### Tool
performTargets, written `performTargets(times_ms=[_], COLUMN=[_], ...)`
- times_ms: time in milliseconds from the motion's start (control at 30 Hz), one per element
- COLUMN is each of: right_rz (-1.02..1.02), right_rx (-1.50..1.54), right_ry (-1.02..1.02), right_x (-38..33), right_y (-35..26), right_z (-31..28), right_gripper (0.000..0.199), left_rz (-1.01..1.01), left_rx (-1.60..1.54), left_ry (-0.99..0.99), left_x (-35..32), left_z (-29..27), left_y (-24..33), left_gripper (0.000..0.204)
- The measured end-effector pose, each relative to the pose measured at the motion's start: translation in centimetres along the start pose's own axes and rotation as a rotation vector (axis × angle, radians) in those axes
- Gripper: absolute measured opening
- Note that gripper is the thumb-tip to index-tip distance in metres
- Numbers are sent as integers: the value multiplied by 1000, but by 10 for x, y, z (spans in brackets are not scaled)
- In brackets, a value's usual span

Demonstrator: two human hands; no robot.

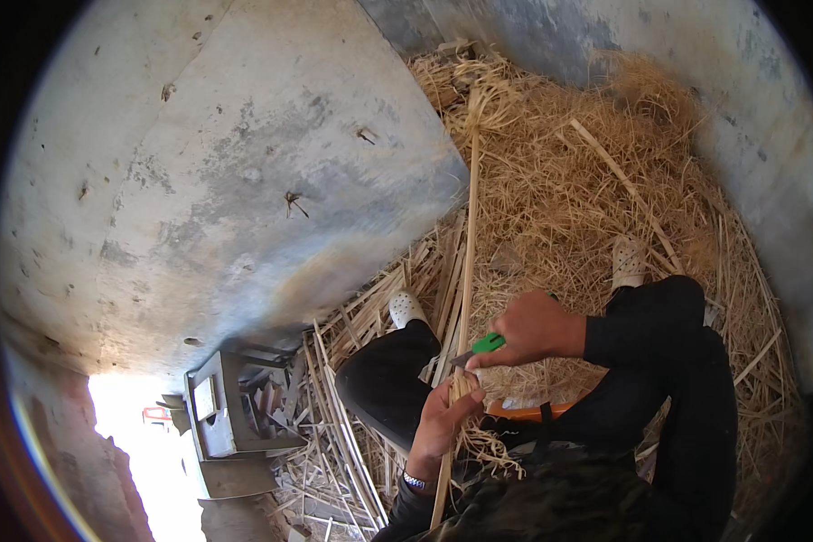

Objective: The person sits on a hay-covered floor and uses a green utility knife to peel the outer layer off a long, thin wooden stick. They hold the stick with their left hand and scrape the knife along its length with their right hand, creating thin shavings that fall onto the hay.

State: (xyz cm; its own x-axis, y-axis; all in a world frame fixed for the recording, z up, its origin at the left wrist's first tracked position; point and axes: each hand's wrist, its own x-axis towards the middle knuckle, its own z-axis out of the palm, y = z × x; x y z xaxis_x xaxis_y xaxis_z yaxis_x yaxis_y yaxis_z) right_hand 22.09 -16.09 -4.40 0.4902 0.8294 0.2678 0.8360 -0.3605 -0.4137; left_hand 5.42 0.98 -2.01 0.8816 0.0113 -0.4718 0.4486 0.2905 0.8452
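A long pale strip, probably bamboo (470, 235), runs from my lap toward the far heap, with frayed curls at its far end. My left hand (444, 423) is closed round its near part, and thin curled shavings (492, 450) hang beside it. In my right hand (537, 327) is a green-handled knife (489, 343), its short blade laid on the strip just beyond my left fingers. Part of the knife's handle is hidden by my right fist.
A heap of fine shavings (587, 208) fills the corner, with a loose strip (628, 185) on top. More long strips (339, 434) lie on the left. A grey box (217, 406) stands by the bright doorway. Something orange (524, 413) lies near my lap.
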Motion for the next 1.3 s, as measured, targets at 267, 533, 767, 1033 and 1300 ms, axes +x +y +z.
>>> performTargets(times_ms=[267,533,767,1033,1300], right_rz=[166,414,176,233,565], right_rx=[-66,-36,1,11,4], right_ry=[-11,31,126,99,62], right_x=[8,25,3,-3,22], right_y=[18,64,23,34,92], right_z=[0,-3,19,14,-13], right_gripper=[79,78,77,78,85], left_rz=[47,153,11,-54,167], left_rx=[190,592,532,531,808], left_ry=[8,85,64,40,38], left_x=[-3,-18,-24,-13,-28], left_z=[14,17,20,26,34], left_y=[4,5,11,21,16], left_gripper=[17,19,27,32,34])
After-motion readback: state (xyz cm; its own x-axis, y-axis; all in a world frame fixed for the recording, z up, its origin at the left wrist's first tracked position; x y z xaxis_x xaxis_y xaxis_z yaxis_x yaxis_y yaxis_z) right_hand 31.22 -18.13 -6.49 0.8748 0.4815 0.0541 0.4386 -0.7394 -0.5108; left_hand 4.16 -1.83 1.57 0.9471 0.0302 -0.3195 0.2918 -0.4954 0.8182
